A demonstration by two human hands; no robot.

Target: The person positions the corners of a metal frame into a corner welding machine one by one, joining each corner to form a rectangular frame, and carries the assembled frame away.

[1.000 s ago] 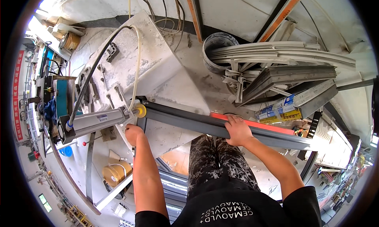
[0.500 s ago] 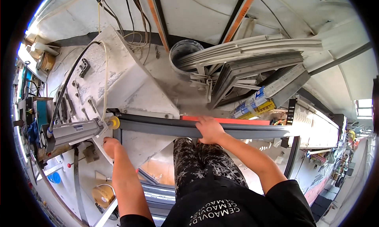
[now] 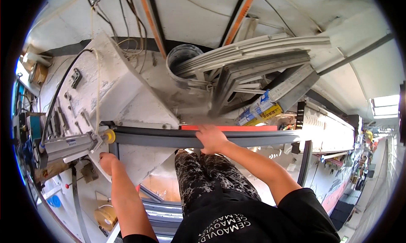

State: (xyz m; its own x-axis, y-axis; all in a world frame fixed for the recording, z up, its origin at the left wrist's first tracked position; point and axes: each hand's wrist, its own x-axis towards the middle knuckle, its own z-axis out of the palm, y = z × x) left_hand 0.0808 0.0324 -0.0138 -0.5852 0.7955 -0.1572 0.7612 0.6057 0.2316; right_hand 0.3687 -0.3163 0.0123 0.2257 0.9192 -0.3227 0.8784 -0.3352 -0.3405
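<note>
A long dark grey profile frame lies across in front of me, with its left corner against the white metal machine. My right hand is closed over the middle of its long bar, fingers on the far side. At the left corner, a yellow round pad on the machine's grey cylinder is close to the bar. My left hand is at the machine's near edge, below the pad, with its fingers curled; what they hold, if anything, is hidden. Behind the bar runs a red strip.
Beyond the bar, a grey bucket holds pale offcut strips. Grey angled profiles and a taped bundle lean beside it. More wrapped profiles lie by my legs. A black hose arches over the machine at left.
The whole view has shifted, so everything appears farther left in the picture. Both hands keep about the same places relative to the frame and the machine.
</note>
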